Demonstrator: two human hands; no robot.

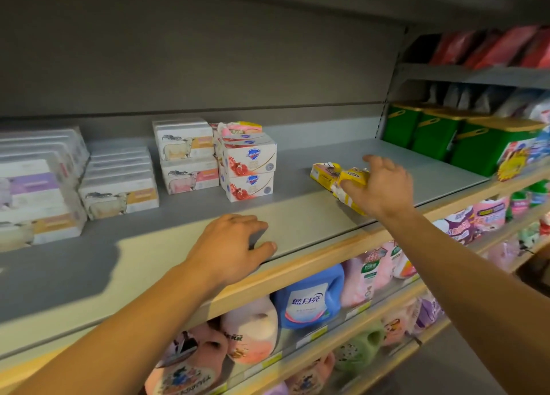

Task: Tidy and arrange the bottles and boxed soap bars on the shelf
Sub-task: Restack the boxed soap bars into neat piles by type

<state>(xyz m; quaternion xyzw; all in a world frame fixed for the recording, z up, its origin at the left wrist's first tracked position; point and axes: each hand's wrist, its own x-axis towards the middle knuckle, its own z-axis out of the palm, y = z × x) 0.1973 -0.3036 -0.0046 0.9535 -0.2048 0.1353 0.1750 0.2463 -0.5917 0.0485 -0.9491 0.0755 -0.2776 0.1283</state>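
Observation:
My right hand [379, 183] grips a yellow soap pack [352, 177] lying on the grey shelf [297, 216], with a second yellow pack [323, 173] just left of it. My left hand [235, 246] rests on the shelf near its wooden front edge and holds nothing. Further back stand two stacked red-and-white soap boxes [250, 168] with loose pink packs [239, 131] on top. White soap boxes with a sheep picture [186, 155] are stacked to their left, with more sheep boxes [119, 186] and a bigger stack of white boxes [38, 186] at the far left.
Green tubs [440, 133] stand at the shelf's right end. The lower shelves hold detergent bottles, among them a blue bottle [309, 296] and pink ones [253, 329]. Red packs [491, 46] fill the upper right shelf. Bare grey shelf lies between the red boxes and the yellow packs.

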